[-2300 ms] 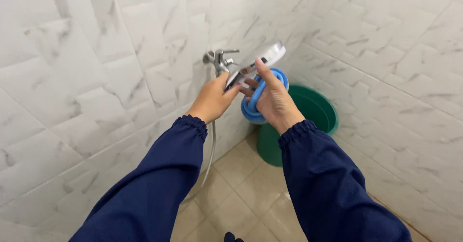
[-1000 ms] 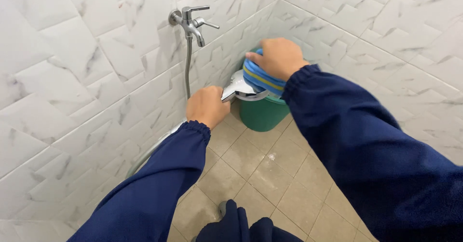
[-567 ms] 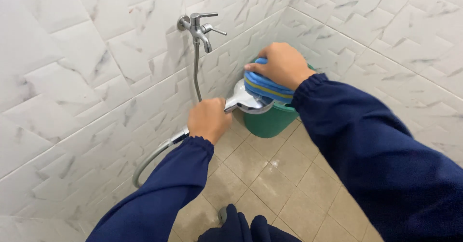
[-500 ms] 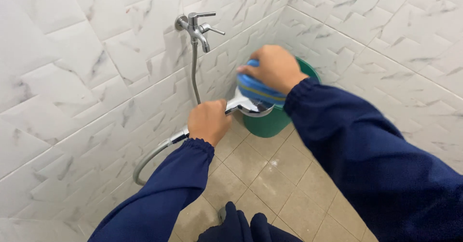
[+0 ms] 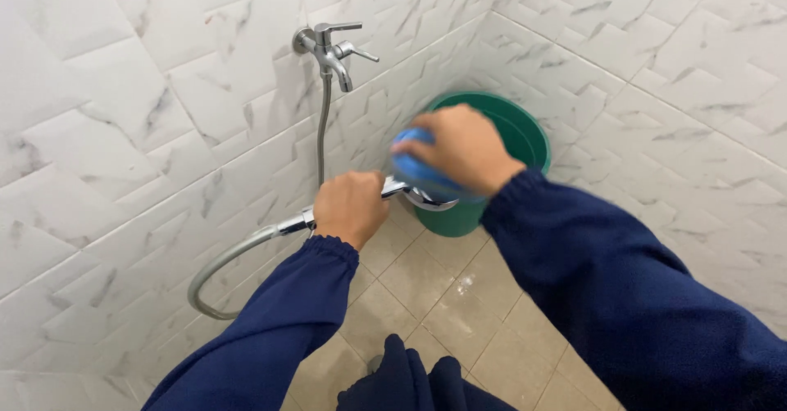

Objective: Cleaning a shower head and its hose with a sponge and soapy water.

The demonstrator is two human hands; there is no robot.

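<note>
While left hand (image 5: 351, 208) grips shower head (image 5: 426, 200) | blue cloth (image 5: 422, 177) pressed atop, under right hand (image 5: 459, 149)

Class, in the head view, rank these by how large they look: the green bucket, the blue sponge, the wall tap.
1. green bucket, clearly the largest, though partly hidden.
2. blue sponge, mostly covered by the right hand and blurred.
3. wall tap, close to the sponge in apparent size, so this order is unsure.
</note>
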